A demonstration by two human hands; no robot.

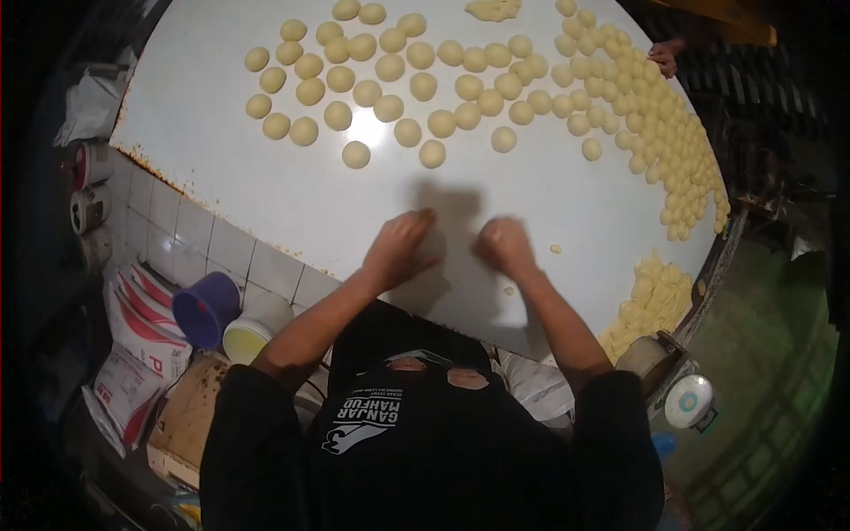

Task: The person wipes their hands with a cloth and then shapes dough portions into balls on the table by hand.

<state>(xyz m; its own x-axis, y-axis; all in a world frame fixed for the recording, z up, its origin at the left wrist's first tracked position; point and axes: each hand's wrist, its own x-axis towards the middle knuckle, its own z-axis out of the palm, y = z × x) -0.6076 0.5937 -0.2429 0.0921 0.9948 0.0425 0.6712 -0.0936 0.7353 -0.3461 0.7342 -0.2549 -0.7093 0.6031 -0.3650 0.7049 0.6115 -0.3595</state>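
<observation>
Over the near middle of the white table [292,190], my left hand [403,248] is half curled, its thumb apart from the fingers and nothing visible between them. My right hand [503,244] is beside it, closed like a fist and smeared by motion; whether anything is inside is hidden. The hands are apart, and their shadows fall on the tabletop. Beyond them lie many round pale dough balls, the nearest being one dough ball [432,154] and another dough ball [356,155]. A small dough scrap [555,249] lies right of my right hand.
Smaller dough pieces [660,133] crowd the right edge, with a heap of cut dough [653,296] nearer me. A dough lump [493,10] lies at the far edge. Another person's hand [664,57] touches the far right edge. A purple bucket [205,310] and sacks [142,354] stand lower left.
</observation>
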